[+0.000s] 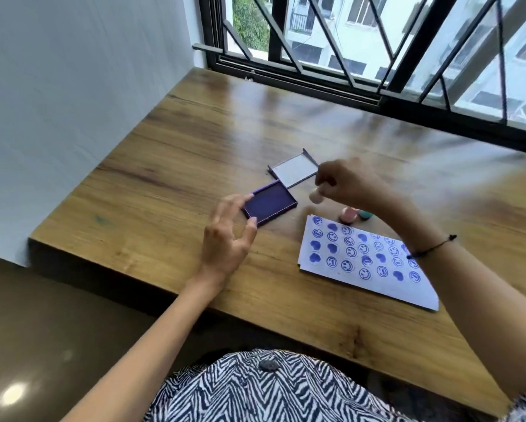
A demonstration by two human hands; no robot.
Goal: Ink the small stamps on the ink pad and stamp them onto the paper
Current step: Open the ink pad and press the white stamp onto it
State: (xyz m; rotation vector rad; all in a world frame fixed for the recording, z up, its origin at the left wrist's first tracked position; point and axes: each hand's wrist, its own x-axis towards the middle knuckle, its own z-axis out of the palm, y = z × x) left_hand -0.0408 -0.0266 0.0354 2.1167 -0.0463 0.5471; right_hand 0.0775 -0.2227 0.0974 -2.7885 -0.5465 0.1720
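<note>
While L hand (229, 239) steadies ink pad (270, 206), R hand (345, 184) pinches stamp (316, 196), face down.

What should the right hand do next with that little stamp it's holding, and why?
Probably lower the stamp onto the open ink pad. The right hand holds it in the air just right of the pad, and the left hand touches the pad's near edge.
</note>
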